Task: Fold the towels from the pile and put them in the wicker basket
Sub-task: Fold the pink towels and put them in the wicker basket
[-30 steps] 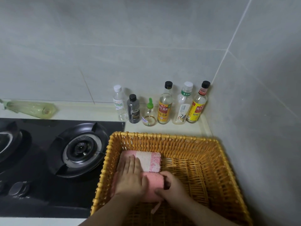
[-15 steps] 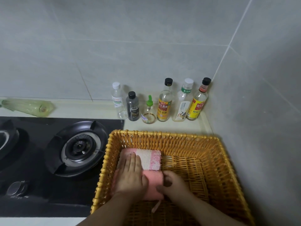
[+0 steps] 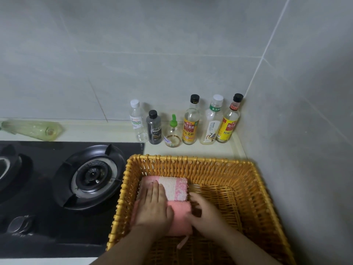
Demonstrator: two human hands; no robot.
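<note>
Pale surface (image 3: 210, 150), yellow wicker basket (image 3: 191, 160) set round the fingers (image 3: 152, 190), black gas hob (image 3: 38, 236) just left of them, six bottles (image 3: 189, 125) in a row beyond them, green plastic-wrapped bundle (image 3: 34, 130) far off left.

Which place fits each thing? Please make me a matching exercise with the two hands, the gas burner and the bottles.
1. left hand
2. right hand
3. gas burner
4. bottles

A. along the back wall
B. flat on the folded towels
C. left of the wicker basket
D. gripping the plain pink towel at its right edge

Pairs: 1-B, 2-D, 3-C, 4-A
</note>
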